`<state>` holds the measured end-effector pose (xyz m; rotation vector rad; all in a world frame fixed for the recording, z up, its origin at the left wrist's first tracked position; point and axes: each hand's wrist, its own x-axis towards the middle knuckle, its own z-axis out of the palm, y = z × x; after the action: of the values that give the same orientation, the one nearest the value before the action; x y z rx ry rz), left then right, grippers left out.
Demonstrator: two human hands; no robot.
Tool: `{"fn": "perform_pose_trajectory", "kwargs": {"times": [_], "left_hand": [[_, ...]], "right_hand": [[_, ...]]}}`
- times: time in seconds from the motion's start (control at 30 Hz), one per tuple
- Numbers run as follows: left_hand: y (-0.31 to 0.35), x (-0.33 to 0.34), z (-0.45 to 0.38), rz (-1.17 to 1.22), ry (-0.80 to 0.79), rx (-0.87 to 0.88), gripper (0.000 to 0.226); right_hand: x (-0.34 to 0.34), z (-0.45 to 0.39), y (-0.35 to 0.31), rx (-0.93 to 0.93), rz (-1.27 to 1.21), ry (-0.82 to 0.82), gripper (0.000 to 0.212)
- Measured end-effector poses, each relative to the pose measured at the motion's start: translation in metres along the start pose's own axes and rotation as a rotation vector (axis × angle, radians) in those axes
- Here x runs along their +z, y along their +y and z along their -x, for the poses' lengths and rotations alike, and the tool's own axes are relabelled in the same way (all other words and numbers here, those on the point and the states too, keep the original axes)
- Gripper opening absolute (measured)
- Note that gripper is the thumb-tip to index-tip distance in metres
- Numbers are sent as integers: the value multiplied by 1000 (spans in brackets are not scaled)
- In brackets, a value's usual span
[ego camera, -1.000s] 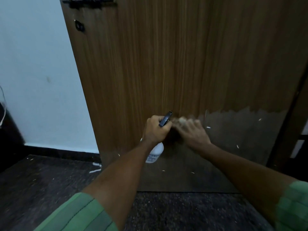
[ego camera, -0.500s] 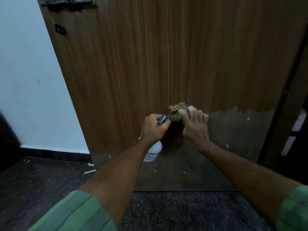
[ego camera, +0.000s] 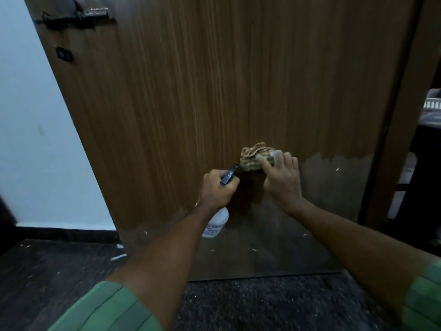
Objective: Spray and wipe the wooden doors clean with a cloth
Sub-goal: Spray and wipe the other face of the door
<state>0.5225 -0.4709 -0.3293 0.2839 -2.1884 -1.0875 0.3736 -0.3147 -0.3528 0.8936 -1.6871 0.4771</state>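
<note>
Lighting is dim and warm across the wooden door (ego camera: pixel 214 91). The wall (ego camera: pixel 35 139) left of the hands reads brightest, with a cool tint. A dark shadow lies on the door directly below the cloth (ego camera: pixel 253 158), between the hands. Fine detail is soft overall. Wide-angle distortion bows the door edges. The doorway at far right is near black.

Pale wall (ego camera: pixel 35 130) at left, black skirting (ego camera: pixel 64 231) along its foot. Dark speckled floor (ego camera: pixel 262 304) below, strewn with white flecks. White basket (ego camera: pixel 433 105) at far right.
</note>
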Motion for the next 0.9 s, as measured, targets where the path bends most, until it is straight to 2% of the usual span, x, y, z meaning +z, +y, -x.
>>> {"fn": "perform_pose_trajectory", "kwargs": {"times": [0.07,0.13,0.17,0.23,0.33,0.37,0.43,0.53,0.6,0.67,0.73,0.8,0.83,0.9], "left_hand": [[1,8,-3,4,16,4,37],[4,16,-4,-15,10,16,41],[5,21,-4,-32,-5,27,41],[6,28,-5,-53,-42,36,39],[4,38,-11,-44,-43,39,35],[5,41,-12,-46,-27,41,33],[9,47,-15,-34,1,49,35],[19,56,-17,-38,-4,61,40],[24,61,-17,-29,-43,85,38],[29,66,-17,-12,-62,93,36],[32,72,-17,1,-45,94,36],[36,78,-18,3,-39,91,37],[38,82,-19,12,-43,89,37],[44,89,-17,22,-60,87,38]], "right_hand": [[5,32,11,-232,-13,-76,40],[5,68,24,-501,5,-256,45],[3,74,29,-563,29,-336,47],[0,63,31,-495,25,-305,44],[-5,20,27,-49,-11,-92,36],[-7,13,27,33,-24,-40,36],[-6,25,34,-19,-25,-54,35],[-2,80,54,-374,13,-319,49],[-8,93,66,-460,71,-438,56],[-10,74,67,-307,68,-310,52],[-17,37,62,33,49,-134,43],[-19,18,61,201,27,-30,37],[-18,22,62,172,28,-33,33],[-15,53,74,-47,28,-134,31]]}}
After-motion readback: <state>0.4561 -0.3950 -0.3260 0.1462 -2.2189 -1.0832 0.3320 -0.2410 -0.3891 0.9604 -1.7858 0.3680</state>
